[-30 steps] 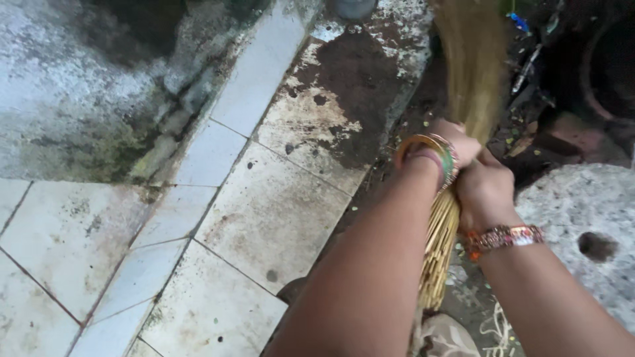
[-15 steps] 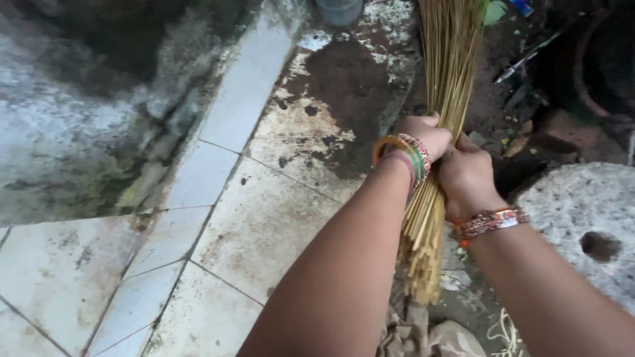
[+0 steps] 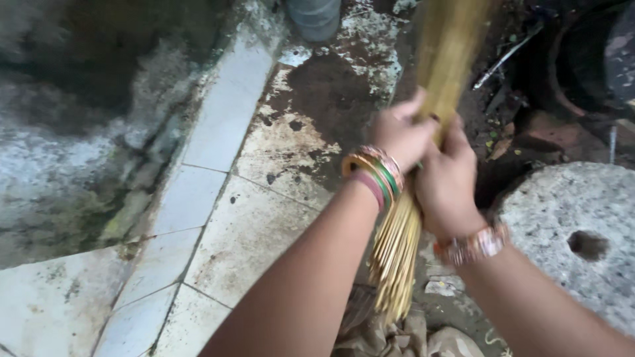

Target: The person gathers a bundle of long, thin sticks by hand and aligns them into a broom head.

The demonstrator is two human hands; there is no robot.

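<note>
Gripping the stick broom (image 3: pixel 436 73) with both hands, you have the left hand (image 3: pixel 400 135) and right hand (image 3: pixel 446 178) wrapped tight around the bundle, touching each other, left of the round millstone (image 3: pixel 569 231). Bristle end blurs toward the dark soil patch (image 3: pixel 331 86), cut ends hang below your wrists. Keep fists stacked close, so the sticks likely don't splay. Sweep low along the stained floor tiles (image 3: pixel 254 225), away from the millstone; short strokes, steady wrists.
</note>
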